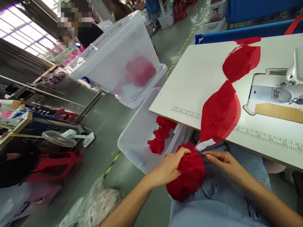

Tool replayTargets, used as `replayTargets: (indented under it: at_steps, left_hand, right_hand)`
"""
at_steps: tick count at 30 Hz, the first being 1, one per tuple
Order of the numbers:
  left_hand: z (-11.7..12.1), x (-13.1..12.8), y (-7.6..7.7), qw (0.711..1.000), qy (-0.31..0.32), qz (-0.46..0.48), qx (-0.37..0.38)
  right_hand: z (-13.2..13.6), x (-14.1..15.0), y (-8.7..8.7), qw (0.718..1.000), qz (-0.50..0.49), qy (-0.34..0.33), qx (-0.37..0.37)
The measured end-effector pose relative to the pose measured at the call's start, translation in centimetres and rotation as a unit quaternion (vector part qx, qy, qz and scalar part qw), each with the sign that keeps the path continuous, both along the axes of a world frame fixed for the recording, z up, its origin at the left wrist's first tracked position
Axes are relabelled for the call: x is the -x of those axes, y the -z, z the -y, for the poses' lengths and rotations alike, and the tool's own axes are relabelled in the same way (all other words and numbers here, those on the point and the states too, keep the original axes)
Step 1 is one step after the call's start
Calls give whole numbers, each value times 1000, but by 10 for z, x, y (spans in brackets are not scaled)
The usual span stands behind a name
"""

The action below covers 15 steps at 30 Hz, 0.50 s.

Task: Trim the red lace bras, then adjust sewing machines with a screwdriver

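My left hand (pixel 174 165) is closed on a bunched ball of red fabric (pixel 187 179) over my lap. My right hand (pixel 220 160) pinches a thin, dark metal tool (pixel 200 152), whose kind I cannot make out, and its tip is at the ball's upper right side. Just above the tip, a white scrap (pixel 205 144) lies at the lower end of a sheer red fabric piece (pixel 220 110). This piece hangs over the table's front edge and narrows to a second red piece (pixel 242 61) farther back.
A sewing machine (pixel 280 91) is set in the white table (pixel 189 75) at right. Left of the table, an open plastic bin (pixel 134 138) holds red fabric bundles (pixel 159 138); a larger clear bin (pixel 113 56) is behind it. A fan (pixel 62 138) and plastic bags (pixel 104 201) are at left.
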<state>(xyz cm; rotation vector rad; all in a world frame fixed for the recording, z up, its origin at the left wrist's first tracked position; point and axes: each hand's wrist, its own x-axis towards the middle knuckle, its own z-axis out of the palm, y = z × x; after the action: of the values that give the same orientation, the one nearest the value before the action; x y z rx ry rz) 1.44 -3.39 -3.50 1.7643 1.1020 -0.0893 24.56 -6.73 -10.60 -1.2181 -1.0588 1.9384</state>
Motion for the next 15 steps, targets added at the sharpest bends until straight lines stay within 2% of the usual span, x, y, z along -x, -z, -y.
replayTargets:
  at_steps: [8, 13, 15]
  left_hand:
    - [9, -1, 3, 999, 33, -28, -9]
    - [9, 0, 5, 998, 54, -34, 4]
    - [8, 0, 5, 998, 56, -29, 13]
  right_hand:
    - [7, 18, 3, 999, -32, 27, -12]
    - [7, 15, 7, 997, 13, 69, -16]
    - [8, 10, 6, 997, 29, 61, -22]
